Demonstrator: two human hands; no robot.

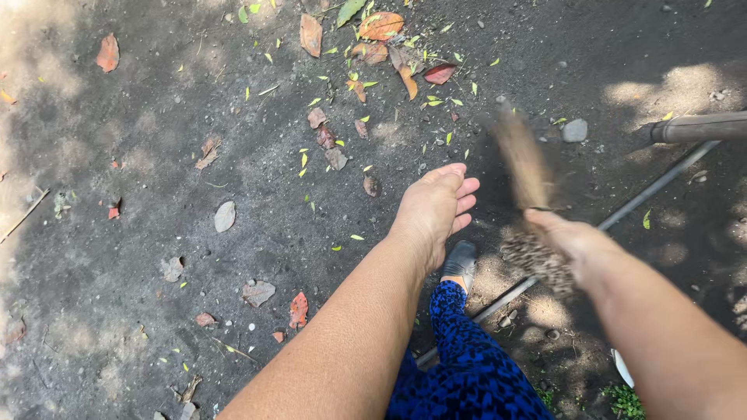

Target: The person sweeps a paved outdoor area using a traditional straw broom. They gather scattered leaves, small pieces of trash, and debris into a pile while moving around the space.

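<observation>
The right hand (564,237) is closed around a short hand broom (523,167), a bundle of stiff brown bristles or twigs that is smeared by motion blur, so its exact make cannot be told. The bundle runs from the fist up and away toward the far side, its tip near a small grey stone (575,130), while a darker, speckled butt end (537,260) sticks out below the fist, toward the near side. The broom hangs above the dark, packed soil (140,140), right of centre in the scene. The left hand (434,208) is empty and held flat, palm down, fingers together and stretched toward the far side, just left of the broom and not touching it. Below it, a foot in a dark shoe (461,260) and a leg in blue patterned cloth (459,358) show on the near side. Dry orange and brown leaves (381,27) with small yellow-green leaflets lie scattered on the far ground. A thin grey pipe (646,198) crosses the soil diagonally at the right, passing behind the right hand.
</observation>
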